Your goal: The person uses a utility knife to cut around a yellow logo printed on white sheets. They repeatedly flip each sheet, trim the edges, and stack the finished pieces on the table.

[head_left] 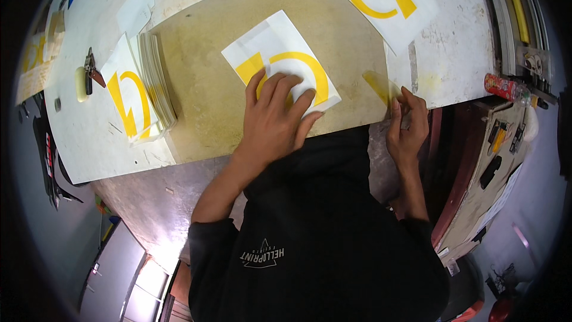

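A white sheet (275,31) with a yellow curved design lies tilted on the tan mat in the middle of the table. My left hand (274,110) rests on its lower part with fingers spread, covering some of the yellow shape. Right of the sheet, at the table's front edge, my right hand (409,122) pinches a thin, translucent yellowish piece (376,86). That piece's exact kind is hard to make out. Its far end reaches over the mat, apart from the sheet.
A stack of similar printed sheets (156,86) stands left of the mat (196,65). Farther left lie pliers (90,68) and a pale oval object (81,83). Another printed sheet (387,0) sits at the far right. A red-labelled bottle (506,88) lies by the table's right edge.
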